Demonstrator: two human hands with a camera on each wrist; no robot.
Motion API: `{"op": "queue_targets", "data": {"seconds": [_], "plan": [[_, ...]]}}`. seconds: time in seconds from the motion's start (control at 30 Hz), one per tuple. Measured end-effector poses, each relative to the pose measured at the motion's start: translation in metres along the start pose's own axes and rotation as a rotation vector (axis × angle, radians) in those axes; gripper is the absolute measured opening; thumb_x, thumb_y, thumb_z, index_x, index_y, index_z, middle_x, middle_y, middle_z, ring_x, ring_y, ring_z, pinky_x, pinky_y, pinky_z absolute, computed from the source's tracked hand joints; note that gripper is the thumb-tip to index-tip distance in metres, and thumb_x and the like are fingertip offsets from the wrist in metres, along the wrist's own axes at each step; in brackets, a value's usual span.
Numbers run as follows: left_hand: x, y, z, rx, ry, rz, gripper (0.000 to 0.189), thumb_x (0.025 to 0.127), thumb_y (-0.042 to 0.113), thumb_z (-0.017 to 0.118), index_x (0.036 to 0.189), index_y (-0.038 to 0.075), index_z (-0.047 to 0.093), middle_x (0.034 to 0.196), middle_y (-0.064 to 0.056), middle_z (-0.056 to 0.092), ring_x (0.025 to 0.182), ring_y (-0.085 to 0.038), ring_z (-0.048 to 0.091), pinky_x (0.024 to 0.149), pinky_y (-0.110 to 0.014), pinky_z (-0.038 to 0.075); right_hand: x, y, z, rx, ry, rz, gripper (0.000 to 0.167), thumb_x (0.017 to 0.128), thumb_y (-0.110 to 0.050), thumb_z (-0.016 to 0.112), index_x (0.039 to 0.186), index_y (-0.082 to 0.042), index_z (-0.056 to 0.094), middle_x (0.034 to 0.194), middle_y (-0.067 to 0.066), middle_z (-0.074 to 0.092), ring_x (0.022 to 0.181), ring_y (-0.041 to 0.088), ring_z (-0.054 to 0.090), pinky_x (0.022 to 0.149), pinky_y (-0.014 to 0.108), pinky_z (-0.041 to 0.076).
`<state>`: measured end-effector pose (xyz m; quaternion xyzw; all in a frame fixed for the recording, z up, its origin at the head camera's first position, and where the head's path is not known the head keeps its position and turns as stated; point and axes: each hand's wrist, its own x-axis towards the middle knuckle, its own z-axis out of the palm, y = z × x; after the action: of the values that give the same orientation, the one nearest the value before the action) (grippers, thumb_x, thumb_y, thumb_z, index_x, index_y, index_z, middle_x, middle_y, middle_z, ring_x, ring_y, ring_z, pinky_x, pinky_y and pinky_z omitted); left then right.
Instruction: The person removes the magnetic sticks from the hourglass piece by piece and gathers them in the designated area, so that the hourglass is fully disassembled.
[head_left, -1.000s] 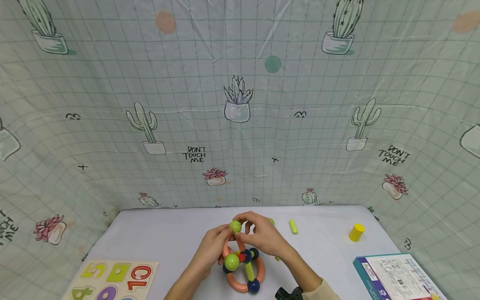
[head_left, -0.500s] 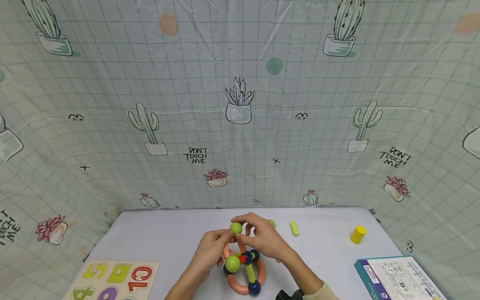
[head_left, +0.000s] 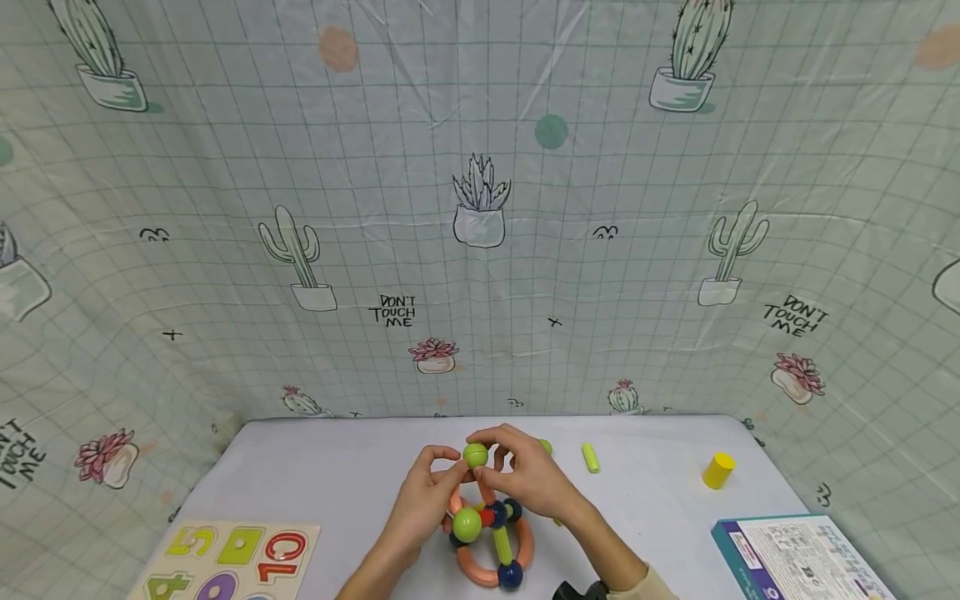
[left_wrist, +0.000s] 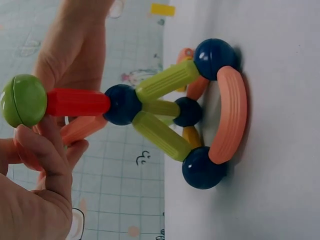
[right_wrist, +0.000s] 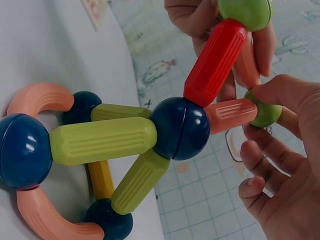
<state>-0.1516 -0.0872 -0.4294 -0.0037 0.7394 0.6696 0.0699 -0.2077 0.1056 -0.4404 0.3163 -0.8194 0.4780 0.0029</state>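
The right hand (head_left: 534, 475) pinches a small green ball (head_left: 476, 455) between thumb and forefinger, its other fingers loosely bent. The left hand (head_left: 423, 500) curls round a coral rod (head_left: 455, 499) below that ball, its forefinger lifted apart. Both pieces top a ball-and-rod model (head_left: 495, 514) standing mid-tabletop, between left and right edges. Within it, a red rod (right_wrist: 216, 62) links a navy ball (right_wrist: 180, 128) to another green ball (head_left: 467, 524); three green rods slope down to a base of navy balls, curved coral rods and a yellow rod (right_wrist: 101, 180). Beyond the right hand, a loose green rod (head_left: 590, 457) lies toward the far edge of the tabletop (head_left: 337, 475). A yellow cylinder (head_left: 718, 471) stands near the right edge, a box (head_left: 806, 550) nearer the front there; a number board (head_left: 243, 575) lies by the left edge.
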Motion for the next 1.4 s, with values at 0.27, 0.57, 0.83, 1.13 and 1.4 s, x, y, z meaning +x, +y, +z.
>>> {"op": "queue_targets", "data": {"seconds": [0.27, 0.57, 0.83, 1.13, 1.4], "plan": [[-0.0003, -0.0031, 0.0019, 0.054, 0.015, 0.086, 0.039, 0.102, 0.035, 0.061, 0.125, 0.006, 0.049, 0.091, -0.007, 0.075, 0.045, -0.009, 0.049, 0.042, -0.021, 0.042, -0.0017, -0.0060, -0.0003, -0.009, 0.029, 0.011, 0.034, 0.092, -0.017, 0.073, 0.124, -0.027, 0.066, 0.107, -0.007, 0.065, 0.084, 0.019, 0.059, 0.071, 0.026, 0.045], [0.0015, -0.0045, 0.0033, 0.073, 0.031, 0.088, 0.034, 0.102, 0.031, 0.061, 0.121, 0.006, 0.052, 0.079, -0.004, 0.072, 0.042, -0.008, 0.048, 0.041, -0.018, 0.040, 0.0008, 0.0008, 0.0011, -0.013, 0.046, -0.006, 0.035, 0.091, -0.019, 0.075, 0.123, -0.028, 0.066, 0.110, -0.011, 0.065, 0.083, 0.014, 0.059, 0.072, 0.027, 0.047], [0.0033, -0.0054, 0.0035, 0.057, 0.048, 0.074, 0.036, 0.102, 0.029, 0.061, 0.125, 0.002, 0.051, 0.104, -0.003, 0.077, 0.044, -0.007, 0.047, 0.042, -0.018, 0.039, 0.0022, 0.0011, -0.0018, -0.024, 0.065, 0.016, 0.035, 0.091, -0.018, 0.073, 0.123, -0.030, 0.065, 0.109, -0.011, 0.065, 0.084, 0.012, 0.060, 0.074, 0.028, 0.051], [0.0043, -0.0024, 0.0053, 0.015, 0.050, 0.041, 0.036, 0.102, 0.030, 0.061, 0.125, 0.004, 0.051, 0.105, -0.006, 0.077, 0.046, -0.007, 0.049, 0.042, -0.019, 0.038, 0.0025, 0.0024, -0.0033, 0.050, 0.042, 0.026, 0.035, 0.092, -0.020, 0.074, 0.125, -0.025, 0.065, 0.113, -0.003, 0.065, 0.083, 0.012, 0.065, 0.075, 0.026, 0.055], [0.0058, -0.0017, 0.0090, -0.020, 0.067, 0.017, 0.032, 0.102, 0.027, 0.060, 0.125, 0.006, 0.050, 0.098, -0.007, 0.076, 0.055, -0.013, 0.063, 0.044, -0.020, 0.040, 0.0012, 0.0000, -0.0032, 0.063, 0.032, 0.057, 0.034, 0.093, -0.020, 0.073, 0.126, -0.024, 0.065, 0.116, -0.001, 0.065, 0.084, 0.013, 0.066, 0.076, 0.027, 0.056]]}}
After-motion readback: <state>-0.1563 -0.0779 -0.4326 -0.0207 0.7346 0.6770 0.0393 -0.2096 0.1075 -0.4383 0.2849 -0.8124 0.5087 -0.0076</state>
